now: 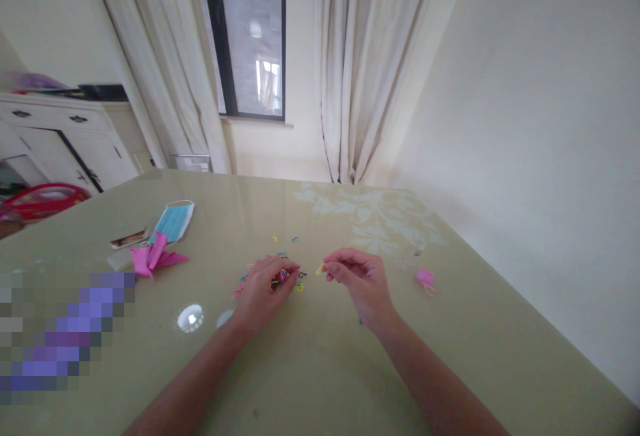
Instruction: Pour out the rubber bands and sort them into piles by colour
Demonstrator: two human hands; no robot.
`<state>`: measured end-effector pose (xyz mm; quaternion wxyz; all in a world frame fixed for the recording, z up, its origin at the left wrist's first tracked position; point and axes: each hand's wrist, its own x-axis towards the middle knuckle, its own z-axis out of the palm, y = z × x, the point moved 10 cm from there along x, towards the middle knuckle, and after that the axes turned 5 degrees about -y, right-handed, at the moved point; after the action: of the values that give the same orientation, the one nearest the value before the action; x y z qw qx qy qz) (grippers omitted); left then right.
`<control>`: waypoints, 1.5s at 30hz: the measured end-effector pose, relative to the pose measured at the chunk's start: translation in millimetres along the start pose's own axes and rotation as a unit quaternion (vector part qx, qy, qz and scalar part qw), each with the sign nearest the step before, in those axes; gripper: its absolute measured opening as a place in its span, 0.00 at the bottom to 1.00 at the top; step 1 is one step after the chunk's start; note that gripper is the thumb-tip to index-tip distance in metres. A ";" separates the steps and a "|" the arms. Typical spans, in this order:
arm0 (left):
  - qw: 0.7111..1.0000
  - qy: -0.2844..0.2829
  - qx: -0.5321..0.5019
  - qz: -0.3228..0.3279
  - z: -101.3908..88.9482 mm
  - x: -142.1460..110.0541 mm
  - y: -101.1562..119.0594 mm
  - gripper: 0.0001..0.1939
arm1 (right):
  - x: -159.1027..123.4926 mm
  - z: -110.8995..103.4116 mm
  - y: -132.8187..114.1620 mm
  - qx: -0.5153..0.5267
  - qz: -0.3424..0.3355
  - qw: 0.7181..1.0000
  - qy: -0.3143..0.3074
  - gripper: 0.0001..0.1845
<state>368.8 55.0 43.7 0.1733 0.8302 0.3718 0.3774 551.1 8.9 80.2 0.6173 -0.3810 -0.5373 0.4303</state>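
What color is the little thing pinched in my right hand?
Yellow, seen in the head view, at the fingertips.

I count one flat blue face mask [173, 223], one pink folded-paper bird [156, 258] and two long cream cloth curtains [173, 63]. The tiny bright loops [281, 279] are too jumbled to count.
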 end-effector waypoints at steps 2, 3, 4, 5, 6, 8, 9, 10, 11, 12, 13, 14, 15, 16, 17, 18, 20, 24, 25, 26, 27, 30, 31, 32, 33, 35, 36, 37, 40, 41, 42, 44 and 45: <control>1.000 -0.001 0.015 0.006 1.2 -0.6 0.3 0.07 | -1.0 -1.2 -8.5 -0.004 -0.014 1.000 0.000 0.08; 1.000 -0.001 0.021 0.009 1.8 -1.0 0.3 0.07 | -1.5 -1.9 -12.5 -0.007 -0.021 1.000 0.000 0.08; 1.000 -0.002 0.027 0.012 2.5 -1.4 0.3 0.07 | -1.9 -2.4 -16.0 -0.009 -0.027 1.000 0.000 0.08; 0.999 -0.003 0.032 0.013 3.2 -1.8 0.3 0.07 | -2.2 -3.2 -19.2 -0.011 -0.032 0.999 0.000 0.08; 0.999 -0.005 0.036 0.015 4.0 -2.1 0.3 0.08 | -2.6 -4.0 -22.0 -0.013 -0.036 0.999 0.000 0.07; 0.999 -0.010 0.041 0.021 5.7 -2.5 0.7 0.08 | -3.4 -5.7 -27.1 -0.016 -0.044 0.999 0.002 0.07; 0.999 -0.012 0.043 0.024 6.3 -2.6 0.9 0.07 | -3.8 -6.5 -29.9 -0.016 -0.048 0.999 0.003 0.06; 0.999 -0.014 0.043 0.024 6.9 -2.6 0.7 0.07 | -4.1 -7.5 -33.0 -0.017 -0.053 0.998 0.005 0.06; 0.999 -0.015 0.043 0.024 7.1 -2.6 0.3 0.07 | -4.0 -8.8 -36.5 -0.018 -0.059 0.998 0.006 0.06; 0.999 -0.015 0.043 0.023 7.4 -2.6 -0.4 0.07 | -3.4 -10.9 -40.3 -0.022 -0.067 0.997 0.007 0.06; 0.999 -0.015 0.044 0.022 7.5 -2.6 -1.2 0.07 | -2.0 -14.3 -44.2 -0.028 -0.075 0.997 0.012 0.05; 0.999 -0.015 0.045 0.022 7.6 -2.7 -1.9 0.07 | 0.5 -19.1 -47.7 -0.039 -0.082 0.996 0.018 0.05; 0.998 -0.015 0.048 0.023 7.8 -2.9 -2.3 0.07 | 4.4 -25.3 -50.1 -0.058 -0.086 0.994 0.025 0.04; 0.998 -0.016 0.050 0.026 8.0 -3.1 -2.4 0.07 | 9.7 -32.9 -51.1 -0.087 -0.086 0.992 0.033 0.04; 0.998 -0.016 0.054 0.029 8.1 -3.3 -2.3 0.07 | 16.3 -41.3 -50.4 -0.125 -0.083 0.988 0.039 0.05; 0.998 -0.017 0.058 0.032 8.4 -3.5 -2.1 0.06 | 24.1 -49.8 -46.9 -0.173 -0.074 0.981 0.039 0.05; 0.997 -0.022 0.067 0.040 9.4 -3.8 -1.2 0.07 | 40.7 -67.1 -33.8 -0.280 -0.051 0.958 0.029 0.07; 0.995 -0.035 0.079 0.051 12.3 -3.8 0.5 0.06 | 65.7 -103.2 16.8 -0.453 0.039 0.890 0.009 0.07; 0.995 -0.035 0.082 0.051 12.6 -3.7 0.4 0.07 | 69.0 -110.5 27.9 -0.466 0.049 0.883 0.012 0.07; 0.995 -0.035 0.084 0.051 12.8 -3.6 0.2 0.07 | 71.5 -116.3 38.0 -0.476 0.058 0.877 0.015 0.07; 0.994 -0.035 0.085 0.051 13.1 -3.5 0.0 0.07 | 73.5 -121.1 46.9 -0.484 0.063 0.873 0.019 0.07; 0.994 -0.033 0.090 0.053 13.6 -3.4 -1.0 0.07 | 78.0 -130.7 68.5 -0.503 0.075 0.860 0.033 0.07; 0.994 -0.034 0.091 0.053 13.8 -3.3 -1.3 0.07 | 79.3 -133.1 74.4 -0.509 0.079 0.856 0.038 0.07; 0.994 -0.034 0.093 0.052 13.9 -3.2 -1.9 0.07 | 80.5 -135.1 79.7 -0.515 0.083 0.852 0.042 0.06; 0.994 -0.033 0.095 0.050 13.6 -3.0 -2.4 0.07 | 81.4 -136.8 84.3 -0.519 0.087 0.849 0.046 0.06; 0.994 -0.028 0.099 0.046 12.1 -2.5 -3.2 0.07 | 82.5 -139.4 91.3 -0.525 0.094 0.844 0.050 0.06; 0.994 -0.026 0.101 0.044 11.2 -2.2 -3.4 0.07 | 82.6 -140.4 93.3 -0.529 0.096 0.842 0.052 0.07; 0.994 -0.024 0.103 0.042 10.6 -1.9 -3.4 0.08 | 82.2 -141.1 94.2 -0.532 0.098 0.839 0.054 0.07; 0.994 -0.020 0.104 0.036 8.4 -1.5 -3.7 0.08 | 78.8 -139.2 89.7 -0.542 0.096 0.833 0.058 0.08; 0.994 -0.019 0.104 0.033 7.9 -1.5 -4.1 0.08 | 76.8 -136.0 86.4 -0.545 0.093 0.831 0.059 0.09; 0.994 -0.017 0.105 0.030 7.4 -1.6 -4.7 0.09 | 74.1 -130.5 82.8 -0.546 0.088 0.831 0.056 0.09; 0.994 -0.014 0.107 0.024 6.8 -1.7 -5.9 0.10 | 66.9 -111.5 76.2 -0.544 0.075 0.835 0.039 0.09; 0.994 -0.013 0.108 0.021 6.8 -1.8 -6.3 0.10 | 62.3 -96.7 74.3 -0.540 0.067 0.839 0.016 0.09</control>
<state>370.1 57.8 34.8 0.0798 0.8564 0.3905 0.3282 641.2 92.0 19.0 0.2923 -0.6957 -0.6475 0.1058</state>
